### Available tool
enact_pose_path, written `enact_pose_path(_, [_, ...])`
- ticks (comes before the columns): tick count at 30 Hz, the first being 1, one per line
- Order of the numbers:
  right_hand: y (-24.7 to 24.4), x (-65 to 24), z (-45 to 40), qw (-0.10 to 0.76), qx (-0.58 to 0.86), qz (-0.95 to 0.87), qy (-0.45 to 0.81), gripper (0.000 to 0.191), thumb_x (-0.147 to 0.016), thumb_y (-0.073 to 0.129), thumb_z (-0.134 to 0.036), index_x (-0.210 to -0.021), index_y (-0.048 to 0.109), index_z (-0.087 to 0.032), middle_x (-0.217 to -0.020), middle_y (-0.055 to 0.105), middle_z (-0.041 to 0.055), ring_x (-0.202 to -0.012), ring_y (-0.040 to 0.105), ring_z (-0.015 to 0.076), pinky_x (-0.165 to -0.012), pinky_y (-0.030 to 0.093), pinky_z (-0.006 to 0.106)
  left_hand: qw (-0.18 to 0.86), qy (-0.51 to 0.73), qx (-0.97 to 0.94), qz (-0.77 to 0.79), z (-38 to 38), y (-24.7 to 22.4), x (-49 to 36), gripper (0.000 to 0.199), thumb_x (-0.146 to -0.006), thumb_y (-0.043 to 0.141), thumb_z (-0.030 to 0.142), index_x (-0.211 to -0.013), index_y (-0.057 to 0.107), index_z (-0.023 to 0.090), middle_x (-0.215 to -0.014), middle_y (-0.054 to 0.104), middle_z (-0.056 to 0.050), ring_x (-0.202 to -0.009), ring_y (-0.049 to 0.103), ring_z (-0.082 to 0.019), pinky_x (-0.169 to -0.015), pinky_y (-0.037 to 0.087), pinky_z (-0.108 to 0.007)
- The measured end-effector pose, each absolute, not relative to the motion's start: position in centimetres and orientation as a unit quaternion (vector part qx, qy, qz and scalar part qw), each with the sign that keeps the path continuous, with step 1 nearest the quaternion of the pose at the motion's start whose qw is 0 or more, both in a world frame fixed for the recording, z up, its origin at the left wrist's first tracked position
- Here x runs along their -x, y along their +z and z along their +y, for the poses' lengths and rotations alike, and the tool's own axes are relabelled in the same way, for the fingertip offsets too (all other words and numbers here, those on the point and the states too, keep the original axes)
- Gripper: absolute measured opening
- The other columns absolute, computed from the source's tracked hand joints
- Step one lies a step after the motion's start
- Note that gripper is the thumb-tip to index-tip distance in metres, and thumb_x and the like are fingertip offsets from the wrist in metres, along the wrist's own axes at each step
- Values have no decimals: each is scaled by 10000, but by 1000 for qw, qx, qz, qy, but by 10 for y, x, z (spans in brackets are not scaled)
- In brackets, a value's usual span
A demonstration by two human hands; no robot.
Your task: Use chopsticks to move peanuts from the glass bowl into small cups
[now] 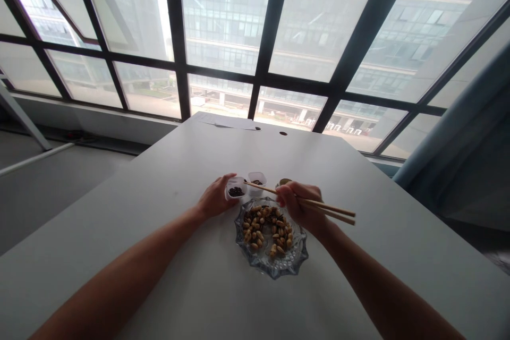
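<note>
My left hand [217, 196] is closed around the left side of a small clear plastic cup [236, 183], which holds dark seeds or beans [236, 192]. A pair of wooden chopsticks [329, 210] is gripped in my right hand [303, 203]. Their tips reach left over the cups, with a small dark piece at the end beside the rim of the left cup. Below my hands stands a scalloped glass bowl [274, 271] of nuts in shells [258, 226], with some dark bits among them. Just right of the held cup is a second clear cup [257, 177] with dark contents.
A round container [284, 182] is partly hidden behind my right hand. Papers [223, 120] lie at the far end of the white table [183, 276], near two dark holes. Large framed windows rise behind it, and a blue-grey curtain [450, 133] hangs at the right.
</note>
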State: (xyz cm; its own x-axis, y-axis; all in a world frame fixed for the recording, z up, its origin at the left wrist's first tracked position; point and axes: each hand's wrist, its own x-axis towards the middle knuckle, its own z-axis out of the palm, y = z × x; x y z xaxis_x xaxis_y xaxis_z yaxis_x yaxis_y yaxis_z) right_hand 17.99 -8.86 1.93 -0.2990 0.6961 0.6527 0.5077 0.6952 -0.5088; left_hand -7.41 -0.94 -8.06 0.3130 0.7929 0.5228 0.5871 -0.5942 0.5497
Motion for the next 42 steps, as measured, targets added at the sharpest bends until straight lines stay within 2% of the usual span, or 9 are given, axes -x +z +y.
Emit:
enact_pose_path(7, [15, -156, -62, 390, 368, -839, 90, 448, -971, 508, -506, -674, 620, -190, -567, 619, 17, -496, 540, 120, -494, 428, 233, 142, 407, -796, 426, -9, -83, 75, 741, -682, 801, 334, -1338, 474, 226, -1225, 667, -141, -1076, 664, -290, -939, 537, -462])
enact_pose_path(12, [28, -188, -78, 450, 435, -749, 219, 515, -940, 502, -608, -701, 655, -179, -554, 651, 37, -476, 592, 140, -488, 484, 254, 157, 409, -792, 425, -8, -83, 76, 724, -690, 794, 357, -1330, 485, 219, -1227, 667, -139, -1066, 667, -284, -924, 546, -447])
enact_pose_path(14, [36, -207, -88, 467, 470, -691, 290, 591, -890, 501, -698, -636, 630, -180, -433, 578, 14, -356, 519, 125, -368, 404, 233, 159, 405, -790, 432, -8, -83, 76, 722, -689, 792, 364, -1329, 490, 219, -1219, 670, -132, -1058, 668, -279, -921, 547, -439])
enact_pose_path(16, [44, -222, -98, 382, 497, -681, 379, 627, -837, 549, -730, -564, 605, -169, -359, 524, 3, -286, 463, 110, -313, 346, 216, 160, 399, -789, 438, -9, -82, 76, 731, -684, 794, 366, -1333, 489, 219, -1215, 671, -125, -1053, 668, -276, -920, 547, -433])
enact_pose_path(20, [47, -230, -109, 240, 519, -681, 457, 630, -785, 599, -749, -604, 625, -145, -414, 595, 25, -336, 539, 111, -355, 406, 197, 161, 388, -787, 453, -10, -80, 75, 737, -688, 786, 378, -1341, 484, 216, -1210, 671, -125, -1045, 667, -281, -913, 548, -440])
enact_pose_path(28, [26, -216, -99, 392, 530, -655, 369, 606, -743, 618, -768, -639, 624, -171, -456, 614, 14, -372, 577, 138, -363, 450, 231, 156, 375, -791, 458, -8, -82, 76, 744, -688, 785, 357, -1347, 468, 223, -1212, 667, -124, -1020, 669, -273, -903, 548, -440])
enact_pose_path(31, [35, -226, -103, 374, 529, -660, 381, 613, -762, 609, -760, -628, 625, -162, -444, 610, 21, -361, 568, 131, -357, 446, 222, 162, 372, -791, 458, -9, -81, 76, 740, -696, 778, 370, -1347, 465, 209, -1213, 665, -130, -1035, 666, -280, -906, 547, -440])
enact_pose_path(36, [47, -237, -113, 240, 530, -689, 432, 602, -803, 596, -727, -622, 624, -153, -439, 613, 24, -346, 552, 114, -353, 423, 202, 166, 373, -792, 454, -10, -80, 75, 738, -701, 776, 382, -1351, 466, 222, -1205, 669, -119, -1042, 664, -277, -915, 541, -431])
enact_pose_path(42, [29, -223, -102, 372, 544, -669, 344, 610, -785, 582, -759, -646, 629, -167, -451, 615, 23, -365, 571, 135, -350, 439, 222, 169, 374, -791, 454, -7, -82, 76, 745, -693, 776, 377, -1349, 465, 210, -1210, 666, -124, -1035, 663, -276, -917, 535, -435])
